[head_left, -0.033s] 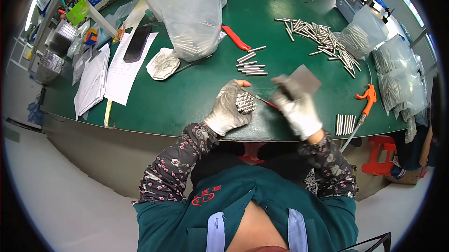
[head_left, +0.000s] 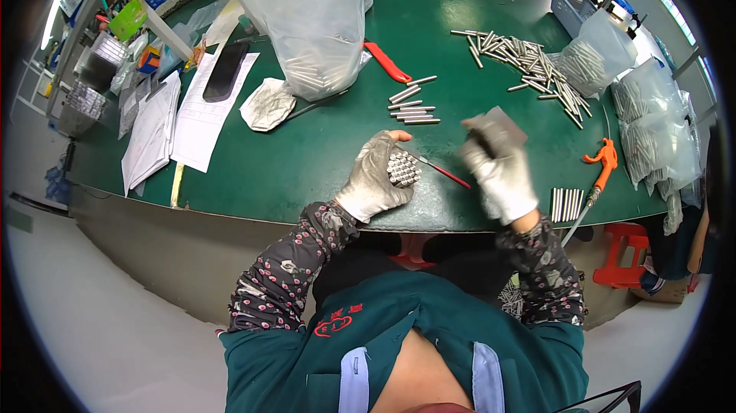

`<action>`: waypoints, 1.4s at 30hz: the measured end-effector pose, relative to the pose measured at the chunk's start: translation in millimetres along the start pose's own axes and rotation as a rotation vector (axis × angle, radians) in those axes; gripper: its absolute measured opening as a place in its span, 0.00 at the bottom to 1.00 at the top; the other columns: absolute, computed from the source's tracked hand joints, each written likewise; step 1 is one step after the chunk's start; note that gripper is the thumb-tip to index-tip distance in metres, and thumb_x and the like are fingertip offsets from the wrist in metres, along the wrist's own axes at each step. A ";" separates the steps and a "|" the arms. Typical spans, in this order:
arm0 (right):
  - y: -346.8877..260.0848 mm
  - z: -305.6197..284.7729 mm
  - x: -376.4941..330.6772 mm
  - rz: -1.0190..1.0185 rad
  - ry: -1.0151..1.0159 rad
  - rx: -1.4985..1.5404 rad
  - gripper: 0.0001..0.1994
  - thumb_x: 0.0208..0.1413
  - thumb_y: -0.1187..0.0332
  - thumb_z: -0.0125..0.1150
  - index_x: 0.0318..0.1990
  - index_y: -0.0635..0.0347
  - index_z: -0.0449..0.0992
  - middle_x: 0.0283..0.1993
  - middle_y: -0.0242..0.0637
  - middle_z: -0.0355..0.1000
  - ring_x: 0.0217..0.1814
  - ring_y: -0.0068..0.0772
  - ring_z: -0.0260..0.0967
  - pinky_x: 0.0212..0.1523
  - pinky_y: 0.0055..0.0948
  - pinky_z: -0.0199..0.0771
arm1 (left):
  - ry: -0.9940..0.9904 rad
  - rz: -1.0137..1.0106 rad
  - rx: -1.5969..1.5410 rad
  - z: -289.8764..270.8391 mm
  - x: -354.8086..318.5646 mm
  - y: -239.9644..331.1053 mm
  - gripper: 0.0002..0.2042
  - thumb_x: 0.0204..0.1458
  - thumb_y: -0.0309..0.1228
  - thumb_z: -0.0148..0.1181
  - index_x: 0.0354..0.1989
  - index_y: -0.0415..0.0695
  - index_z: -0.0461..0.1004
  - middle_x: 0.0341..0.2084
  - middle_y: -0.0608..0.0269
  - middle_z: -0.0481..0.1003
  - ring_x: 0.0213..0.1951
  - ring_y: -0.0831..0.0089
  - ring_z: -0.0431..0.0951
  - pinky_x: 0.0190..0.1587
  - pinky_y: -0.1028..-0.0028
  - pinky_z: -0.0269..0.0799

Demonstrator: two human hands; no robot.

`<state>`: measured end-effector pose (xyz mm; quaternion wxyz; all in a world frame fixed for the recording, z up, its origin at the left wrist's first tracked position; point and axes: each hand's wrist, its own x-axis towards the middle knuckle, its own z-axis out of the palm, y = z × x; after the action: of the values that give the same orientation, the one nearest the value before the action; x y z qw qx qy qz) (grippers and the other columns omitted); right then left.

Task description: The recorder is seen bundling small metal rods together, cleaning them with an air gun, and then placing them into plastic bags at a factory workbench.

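Nothing has shifted since the earlier frame: both gloved hands sit in the same places over the green surface [head_left: 322,152].

Left hand [head_left: 376,179] has its grip closed around a bundle of rods [head_left: 403,168], ends facing up in a tight honeycomb, just above the near edge of the surface. Right hand [head_left: 502,172] is blurred; its grip is closed on a flat grey card [head_left: 500,128] raised above the bundle and to its right. A thin red stick [head_left: 445,172] lies on the surface between the two hands.

These rods look like stiff, smooth metal, probably heavy as a packed bundle and apt to slide lengthwise past one another, so a full wrap round the middle seems the safest hold. The card looks thin and light, best pinched at an edge.

Loose rods [head_left: 529,60] lie scattered further back, a small row [head_left: 414,105] nearer, and another row [head_left: 567,204] right of the right hand. Clear bags [head_left: 310,22] of rods stand behind.
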<state>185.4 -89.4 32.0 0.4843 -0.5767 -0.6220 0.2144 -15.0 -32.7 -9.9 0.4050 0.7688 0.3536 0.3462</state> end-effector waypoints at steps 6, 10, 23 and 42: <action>30.0 -25.9 6.3 0.001 0.061 -1.115 0.30 0.40 0.55 0.64 0.53 0.59 0.69 0.52 0.50 0.66 0.56 0.50 0.61 0.53 0.43 0.61 | -0.026 0.017 0.063 -0.8 0.0 -1.4 0.34 0.29 0.24 0.66 0.51 0.43 0.61 0.34 0.63 0.67 0.37 0.71 0.69 0.42 0.74 0.67; 41.7 -31.2 4.2 0.021 -0.051 -0.943 0.32 0.38 0.53 0.64 0.53 0.57 0.69 0.52 0.53 0.64 0.53 0.52 0.63 0.52 0.42 0.62 | -0.035 0.027 0.076 1.3 1.0 -1.1 0.34 0.29 0.25 0.66 0.52 0.43 0.61 0.35 0.62 0.68 0.38 0.70 0.70 0.43 0.74 0.67; -46.6 16.4 11.9 -0.551 -0.096 -0.517 0.16 0.42 0.62 0.60 0.40 0.57 0.74 0.35 0.48 0.68 0.37 0.47 0.65 0.38 0.40 0.66 | 0.071 0.302 0.137 5.8 9.5 -13.1 0.32 0.28 0.29 0.66 0.48 0.41 0.63 0.32 0.60 0.69 0.36 0.64 0.72 0.45 0.70 0.68; -31.7 3.7 32.4 -0.436 0.048 -0.826 0.11 0.43 0.59 0.59 0.32 0.54 0.74 0.35 0.44 0.66 0.35 0.44 0.63 0.34 0.39 0.62 | -0.087 -0.104 -0.108 1.9 3.6 6.9 0.34 0.28 0.30 0.65 0.51 0.40 0.63 0.36 0.57 0.70 0.41 0.61 0.71 0.51 0.67 0.66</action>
<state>170.4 -66.0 68.0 0.2622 -0.5818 -0.7506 -0.1711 -9.8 -33.4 -3.9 0.4784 0.7407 0.3558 0.3097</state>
